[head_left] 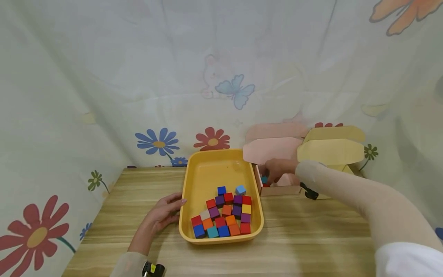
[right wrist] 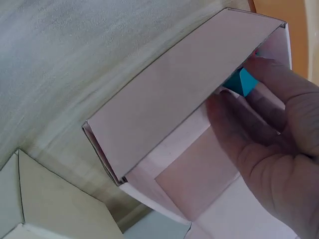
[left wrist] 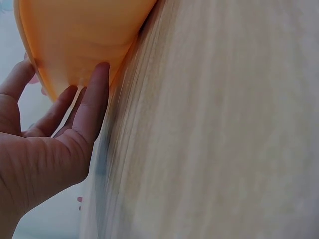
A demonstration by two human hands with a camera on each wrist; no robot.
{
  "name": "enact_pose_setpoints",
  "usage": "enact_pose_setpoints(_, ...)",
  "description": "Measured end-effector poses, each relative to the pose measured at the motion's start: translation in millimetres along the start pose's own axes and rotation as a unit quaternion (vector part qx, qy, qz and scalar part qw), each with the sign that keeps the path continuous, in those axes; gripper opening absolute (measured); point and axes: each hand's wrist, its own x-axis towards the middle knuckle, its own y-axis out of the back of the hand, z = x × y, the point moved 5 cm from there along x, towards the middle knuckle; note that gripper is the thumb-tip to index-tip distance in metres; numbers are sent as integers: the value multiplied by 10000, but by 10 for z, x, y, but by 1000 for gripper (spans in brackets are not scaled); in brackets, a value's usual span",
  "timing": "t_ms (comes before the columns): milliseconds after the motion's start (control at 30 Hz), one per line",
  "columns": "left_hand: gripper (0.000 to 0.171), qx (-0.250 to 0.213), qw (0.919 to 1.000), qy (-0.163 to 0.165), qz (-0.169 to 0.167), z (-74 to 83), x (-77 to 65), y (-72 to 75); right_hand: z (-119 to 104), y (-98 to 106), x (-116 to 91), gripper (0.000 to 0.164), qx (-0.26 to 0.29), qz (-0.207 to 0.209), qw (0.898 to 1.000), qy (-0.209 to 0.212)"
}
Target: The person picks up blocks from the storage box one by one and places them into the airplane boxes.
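Observation:
My left hand [head_left: 166, 213] rests at the left side of a yellow tray [head_left: 185, 192], fingers fairly straight. In the left wrist view, fingertips touch the tray's outer wall [left wrist: 84, 35] and one finger reaches its rim. Several coloured cubes, red, blue, purple, orange and others, lie in the tray's near half; a light blue cube [head_left: 240, 190] sits at their right edge. My right hand [head_left: 278, 169] reaches into a small pink box [head_left: 282, 190] right of the tray. There its thumb and fingers pinch a teal cube [right wrist: 242, 82]. A red block [head_left: 265, 185] shows low inside the box.
A yellow box with its lid [head_left: 330, 150] raised stands right of the pink box, partly behind the right forearm. The pink lid [head_left: 271, 150] is also up, overlapping the tray's far right corner. A flower-printed curtain [head_left: 214, 100] hangs behind the wooden table [head_left: 149, 184].

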Motion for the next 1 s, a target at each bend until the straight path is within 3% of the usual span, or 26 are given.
enact_pose_setpoints(133, 64, -22, 10000, 12, 8, -7, 3, 1, 137, -91, 165, 31, 503, -61, 9964, -682)
enact_pose_setpoints(300, 66, 3, 9999, -62, -80, 5, 0, -7, 213, -99, 249, 34, 714, -104, 9933, -905)
enact_pose_setpoints(467, 66, 2, 9999, -54, -121, 3, -9, -14, 161, 29, 208, 35, -363, -28, 9978, -562)
enact_pose_setpoints(567, 67, 20, 9999, -64, -130, -2, -17, -13, 61, 180, 128, 33, -1161, 278, 9926, -228)
enact_pose_setpoints(767, 66, 11, 10000, -67, -49, 5, -22, -22, -186, 413, -47, 30, -2248, 991, 9693, 109)
enact_pose_setpoints(1000, 66, -43, 10000, -71, -52, 20, -15, -20, -459, 457, -137, 44, -2646, 1722, 9436, 992)
